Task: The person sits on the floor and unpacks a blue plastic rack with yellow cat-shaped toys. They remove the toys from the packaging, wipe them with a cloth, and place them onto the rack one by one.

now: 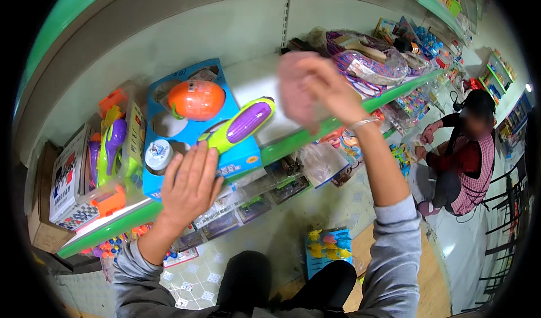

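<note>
Head: our right hand [331, 89] clamps pink cloth [294, 87]; left hand [193, 180] unclenched at blue tray [241, 155] front edge; shelf [290, 145] wiping seems begun, unfinished.

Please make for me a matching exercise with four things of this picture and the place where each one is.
1. Pink cloth
2. Orange container
3. Green-and-purple toy
4. Card of small toys

A. On the blue box, touched by neither hand
B. Low down, near the person's knees
C. In the right hand
D. Slanting, at the fingertips of the left hand

Right pairs: 1-C, 2-A, 3-D, 4-B
</note>
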The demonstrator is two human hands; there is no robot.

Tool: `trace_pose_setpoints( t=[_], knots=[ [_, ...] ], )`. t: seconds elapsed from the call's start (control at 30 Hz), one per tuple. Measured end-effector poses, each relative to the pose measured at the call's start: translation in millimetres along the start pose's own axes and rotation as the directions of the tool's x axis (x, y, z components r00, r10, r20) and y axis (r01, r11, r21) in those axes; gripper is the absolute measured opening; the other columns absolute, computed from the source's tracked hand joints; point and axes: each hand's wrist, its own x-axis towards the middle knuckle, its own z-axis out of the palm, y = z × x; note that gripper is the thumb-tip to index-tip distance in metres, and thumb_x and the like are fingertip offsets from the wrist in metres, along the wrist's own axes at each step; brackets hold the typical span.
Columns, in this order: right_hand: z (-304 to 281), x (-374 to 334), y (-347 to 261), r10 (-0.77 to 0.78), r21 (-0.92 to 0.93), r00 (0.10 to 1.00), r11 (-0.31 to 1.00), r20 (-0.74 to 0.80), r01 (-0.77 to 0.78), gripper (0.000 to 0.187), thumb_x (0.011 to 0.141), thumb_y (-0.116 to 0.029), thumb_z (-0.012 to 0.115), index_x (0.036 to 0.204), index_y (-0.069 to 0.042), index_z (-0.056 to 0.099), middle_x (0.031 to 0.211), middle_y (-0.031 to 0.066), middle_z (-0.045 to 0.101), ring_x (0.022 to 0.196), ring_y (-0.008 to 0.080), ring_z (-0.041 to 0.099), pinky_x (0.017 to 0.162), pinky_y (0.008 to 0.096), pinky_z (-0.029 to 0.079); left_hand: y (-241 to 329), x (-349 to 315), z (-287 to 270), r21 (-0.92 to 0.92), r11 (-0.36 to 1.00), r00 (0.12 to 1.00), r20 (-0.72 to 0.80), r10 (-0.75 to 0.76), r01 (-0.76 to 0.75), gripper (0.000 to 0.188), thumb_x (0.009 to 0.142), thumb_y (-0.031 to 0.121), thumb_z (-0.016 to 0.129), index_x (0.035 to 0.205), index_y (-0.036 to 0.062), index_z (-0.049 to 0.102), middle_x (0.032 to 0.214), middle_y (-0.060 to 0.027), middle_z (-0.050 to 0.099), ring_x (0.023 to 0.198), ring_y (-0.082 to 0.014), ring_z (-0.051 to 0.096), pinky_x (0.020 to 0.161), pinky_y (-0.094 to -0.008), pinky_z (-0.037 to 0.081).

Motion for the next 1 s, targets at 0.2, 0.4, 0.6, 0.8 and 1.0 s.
trace_pose_setpoints(
  t=[0.2,0.4,0.6,0.8,1.0],
  knots=[
    [94,73,82,-0.307,-0.180,0.776,0.864,0.550,0.470,0.035,0.083,-0.022,0.059,0.115,-0.009,0.055,0.106,0.0144,0.054,0.104,0.0329,0.052,0.094,0.0403,0.042,6,4,16,-0.016,0.999,0.998,-0.049,-0.039,0.038,0.045,0.083,0.025,0.060,0.122,0.0032,0.056,0.123,-0.0126,0.058,0.099,-0.0202,0.060,0.087,-0.0317,0.040],
    [134,139,126,-0.206,-0.579,0.928,0.734,0.309,0.356,0.030,0.084,-0.018,0.052,0.110,-0.005,0.059,0.117,0.0162,0.056,0.112,0.0339,0.051,0.095,0.0422,0.042,6,8,21,0.026,0.999,0.993,-0.116,-0.026,0.030,0.035,0.084,0.022,0.055,0.114,0.0046,0.063,0.116,-0.0105,0.063,0.091,-0.0179,0.064,0.072,-0.0252,0.044],
    [74,160,151,0.234,-0.885,0.964,0.413,-0.123,-0.213,0.030,0.084,-0.016,0.051,0.110,-0.008,0.063,0.125,0.0120,0.052,0.119,0.0316,0.045,0.095,0.0407,0.042,6,8,24,0.049,0.998,0.990,-0.139,-0.038,0.045,0.032,0.085,0.021,0.053,0.112,0.0060,0.064,0.113,-0.0090,0.065,0.090,-0.0160,0.064,0.071,-0.0239,0.043],
    [23,130,177,0.251,-0.945,0.968,0.315,-0.011,-0.093,0.032,0.084,-0.010,0.053,0.115,-0.005,0.060,0.120,0.0104,0.054,0.113,0.0303,0.049,0.095,0.0386,0.043,14,13,30,0.044,0.997,0.982,-0.179,-0.052,0.061,0.031,0.087,0.021,0.051,0.111,0.0067,0.064,0.113,-0.0073,0.065,0.091,-0.0150,0.064,0.073,-0.0239,0.043],
    [11,30,42,-0.073,-0.480,0.795,0.763,0.603,0.433,0.032,0.086,-0.009,0.052,0.117,-0.002,0.054,0.120,0.0182,0.054,0.116,0.0347,0.048,0.103,0.0422,0.037,9,1,26,0.066,0.995,0.990,-0.124,-0.070,0.078,0.032,0.089,0.022,0.050,0.116,0.0079,0.062,0.118,-0.0068,0.063,0.099,-0.0155,0.063,0.081,-0.0257,0.043]
  ],
)
